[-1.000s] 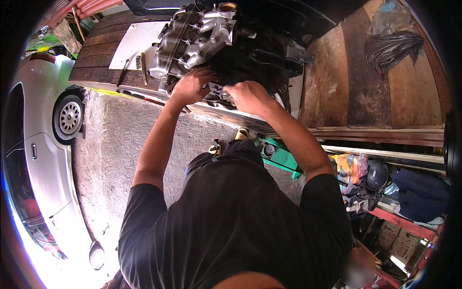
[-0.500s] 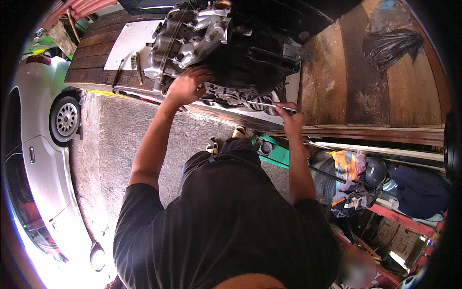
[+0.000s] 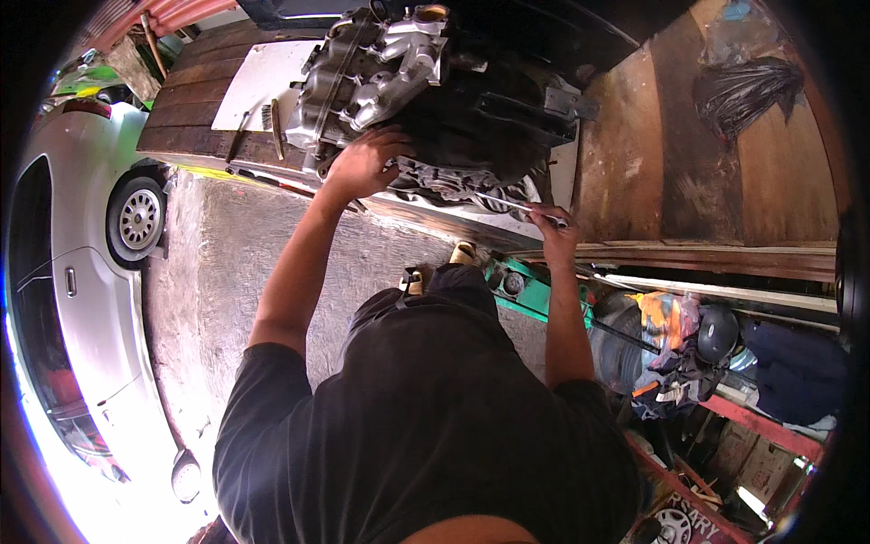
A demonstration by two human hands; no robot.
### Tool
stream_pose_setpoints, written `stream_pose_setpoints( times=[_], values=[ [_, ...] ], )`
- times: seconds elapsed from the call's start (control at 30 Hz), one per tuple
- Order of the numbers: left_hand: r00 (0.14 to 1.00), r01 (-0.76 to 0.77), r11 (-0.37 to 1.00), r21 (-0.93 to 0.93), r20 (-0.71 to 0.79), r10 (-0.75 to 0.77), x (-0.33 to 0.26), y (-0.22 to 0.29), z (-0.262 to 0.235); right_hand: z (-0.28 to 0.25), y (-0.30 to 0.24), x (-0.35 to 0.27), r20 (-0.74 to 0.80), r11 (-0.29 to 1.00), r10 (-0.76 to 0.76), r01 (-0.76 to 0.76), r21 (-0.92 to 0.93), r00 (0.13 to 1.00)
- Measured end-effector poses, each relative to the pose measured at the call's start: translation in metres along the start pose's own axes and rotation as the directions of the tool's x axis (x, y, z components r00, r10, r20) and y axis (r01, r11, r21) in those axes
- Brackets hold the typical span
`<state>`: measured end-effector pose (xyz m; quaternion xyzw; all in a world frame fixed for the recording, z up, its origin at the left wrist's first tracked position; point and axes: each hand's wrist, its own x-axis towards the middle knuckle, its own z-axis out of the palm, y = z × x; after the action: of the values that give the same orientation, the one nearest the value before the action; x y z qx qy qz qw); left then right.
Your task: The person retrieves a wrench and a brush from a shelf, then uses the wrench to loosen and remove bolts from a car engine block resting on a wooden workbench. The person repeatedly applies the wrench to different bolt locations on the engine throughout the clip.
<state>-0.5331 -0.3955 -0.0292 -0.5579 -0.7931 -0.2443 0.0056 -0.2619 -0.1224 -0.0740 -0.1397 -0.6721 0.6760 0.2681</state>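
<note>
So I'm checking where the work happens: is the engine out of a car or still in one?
Out. The engine sits on a wooden workbench, left hand on it.

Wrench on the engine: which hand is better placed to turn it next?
Right. The right hand already grips the wrench, whose far end reaches the engine. The left hand rests flat on the engine, steadying it.

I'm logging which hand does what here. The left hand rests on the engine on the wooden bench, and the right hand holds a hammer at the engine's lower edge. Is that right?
Not quite. In the head view the right hand holds a slim metal wrench, not a hammer, at the lower edge of the engine. The rest stands: the left hand rests on the engine, on the wooden bench.
</note>
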Motion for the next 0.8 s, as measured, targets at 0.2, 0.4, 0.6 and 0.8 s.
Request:
stream_pose_setpoints(
  times=[0.2, 0.4, 0.6, 0.8],
  values=[
    [1.000, 0.016, 1.000, -0.026, 0.014, -0.016, 0.001, 0.003, -0.002, -0.017, 0.000, 0.003, 0.031, 0.981, 0.045, -0.039, -0.193, 0.998],
    [0.999, 0.048, 0.999, -0.024, 0.019, -0.048, -0.002, 0.006, -0.003, -0.011, -0.020, 0.012, 0.084, 0.945, 0.069, -0.038, -0.326, 0.994],
    [1.000, 0.007, 1.000, -0.009, -0.022, -0.007, 0.000, 0.002, 0.000, 0.021, -0.077, 0.057, 0.485, 0.774, 0.046, 0.276, -0.570, 0.873],
    [0.999, 0.033, 0.999, -0.019, -0.006, -0.033, -0.001, 0.001, 0.001, 0.093, -0.109, 0.087, 0.728, 0.519, 0.246, 0.547, -0.656, 0.640]
  ],
)
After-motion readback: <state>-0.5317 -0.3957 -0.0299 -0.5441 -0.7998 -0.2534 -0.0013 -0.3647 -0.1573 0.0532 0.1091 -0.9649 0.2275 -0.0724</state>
